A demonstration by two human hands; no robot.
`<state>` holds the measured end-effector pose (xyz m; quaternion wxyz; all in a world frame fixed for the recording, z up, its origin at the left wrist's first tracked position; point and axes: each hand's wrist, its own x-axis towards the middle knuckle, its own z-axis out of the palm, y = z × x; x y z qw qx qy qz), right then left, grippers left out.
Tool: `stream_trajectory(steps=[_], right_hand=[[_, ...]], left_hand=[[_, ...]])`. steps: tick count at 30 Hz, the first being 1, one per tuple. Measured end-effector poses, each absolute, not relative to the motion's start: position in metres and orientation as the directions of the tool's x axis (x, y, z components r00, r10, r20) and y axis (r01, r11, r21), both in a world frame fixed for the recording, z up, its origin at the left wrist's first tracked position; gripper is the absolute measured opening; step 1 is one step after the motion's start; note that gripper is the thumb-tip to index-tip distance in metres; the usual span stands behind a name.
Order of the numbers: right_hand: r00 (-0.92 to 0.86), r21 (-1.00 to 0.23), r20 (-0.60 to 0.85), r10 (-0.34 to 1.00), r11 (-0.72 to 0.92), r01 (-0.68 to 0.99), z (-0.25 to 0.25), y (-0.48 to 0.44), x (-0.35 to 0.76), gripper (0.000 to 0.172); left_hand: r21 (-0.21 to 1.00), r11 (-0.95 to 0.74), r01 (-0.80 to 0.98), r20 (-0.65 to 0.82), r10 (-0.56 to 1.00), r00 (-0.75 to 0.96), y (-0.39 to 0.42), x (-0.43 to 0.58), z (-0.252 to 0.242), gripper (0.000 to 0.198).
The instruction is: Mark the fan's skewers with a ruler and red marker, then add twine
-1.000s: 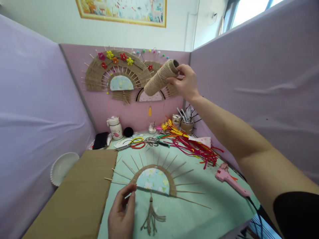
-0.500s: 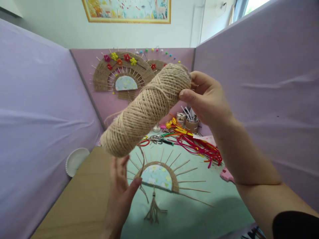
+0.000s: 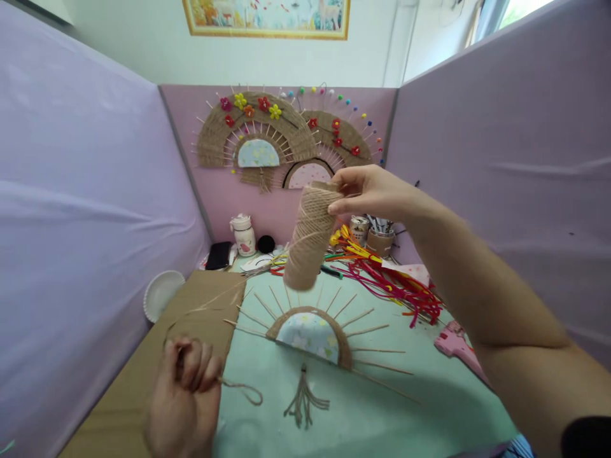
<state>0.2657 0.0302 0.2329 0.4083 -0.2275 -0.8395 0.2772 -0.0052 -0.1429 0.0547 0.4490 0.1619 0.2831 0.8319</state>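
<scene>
My right hand (image 3: 370,191) grips the top end of a spool of jute twine (image 3: 312,238), which hangs tilted above the table. From the spool a strand of twine (image 3: 205,307) runs down left to my left hand (image 3: 188,388), whose fingers are curled closed around it. The loose end of the strand loops out on the right of that hand. Below the spool lies a half-round fan piece (image 3: 310,334) with blue floral cloth, a brown rim and thin sticks fanning outward. A twine tassel (image 3: 305,397) hangs from its straight edge onto the table.
Brown cardboard (image 3: 205,289) lies at left beside a white dish (image 3: 162,296). Coloured pipe cleaners (image 3: 396,286) and a pink glue gun (image 3: 458,346) are at right. A white bottle (image 3: 243,235) and a phone (image 3: 219,256) stand near the back panel, where finished fans (image 3: 212,140) hang.
My right hand has lowered the spool and turned it more upright. My left hand has moved left and down, closing on the twine and drawing a strand out.
</scene>
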Motion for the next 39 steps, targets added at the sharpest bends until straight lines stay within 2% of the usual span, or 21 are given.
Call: stream_trajectory(steps=[3, 6, 8, 9, 12, 14, 20, 25, 28, 33, 36, 39], right_hand=[[-0.337, -0.571, 0.73, 0.594, 0.802, 0.177, 0.226, 0.046, 0.254, 0.023], [-0.179, -0.539, 0.813, 0.554, 0.833, 0.128, 0.224, 0.061, 0.248, 0.021], [-0.126, -0.567, 0.811, 0.571, 0.821, 0.067, 0.223, 0.068, 0.248, 0.019], [-0.122, -0.596, 0.795, 0.594, 0.803, 0.024, 0.221, 0.07, 0.249, 0.019], [-0.155, -0.686, 0.727, 0.669, 0.716, -0.129, 0.21, 0.067, 0.249, 0.021], [-0.17, -0.708, 0.705, 0.688, 0.674, -0.212, 0.196, 0.059, 0.245, 0.022], [-0.241, -0.76, 0.64, 0.729, 0.558, -0.333, 0.144, 0.028, 0.217, 0.02], [-0.275, -0.803, 0.569, 0.775, 0.451, -0.39, 0.116, 0.007, 0.204, 0.021], [-0.321, -0.826, 0.533, 0.783, 0.399, -0.398, 0.112, -0.008, 0.204, 0.021], [-0.436, -0.855, 0.5, 0.749, 0.346, -0.386, 0.118, -0.025, 0.212, 0.023], [-0.552, -0.843, 0.512, 0.658, 0.263, -0.469, 0.12, -0.019, 0.217, 0.039], [-0.535, -0.777, 0.527, 0.661, 0.118, -0.619, 0.115, -0.009, 0.212, 0.052]], left_hand=[[0.732, -0.409, -0.545, 0.061, 0.836, -0.545, -0.154, 0.0, 0.046, 0.022], [0.906, -0.166, -0.39, -0.009, 0.912, -0.41, -0.149, 0.006, 0.028, 0.026], [0.981, -0.022, -0.191, -0.042, 0.944, -0.327, -0.141, 0.008, 0.018, 0.03], [0.997, -0.004, -0.079, -0.022, 0.945, -0.325, -0.136, 0.008, 0.015, 0.034], [0.987, -0.073, 0.14, 0.126, 0.899, -0.419, -0.128, 0.006, 0.014, 0.055], [0.983, -0.144, 0.111, 0.18, 0.861, -0.475, -0.127, 0.005, 0.022, 0.058], [0.909, -0.329, -0.256, 0.165, 0.848, -0.505, -0.126, 0.014, 0.053, 0.045], [0.838, -0.449, -0.309, 0.191, 0.772, -0.606, -0.127, 0.019, 0.055, 0.034], [0.811, -0.496, -0.309, 0.208, 0.739, -0.64, -0.132, 0.023, 0.051, 0.036], [0.757, -0.383, -0.529, 0.08, 0.858, -0.507, -0.14, 0.026, 0.054, 0.042], [0.753, -0.392, -0.529, 0.067, 0.845, -0.531, -0.148, 0.018, 0.057, 0.046], [0.775, -0.369, -0.513, 0.054, 0.848, -0.528, -0.158, 0.008, 0.054, 0.047]])
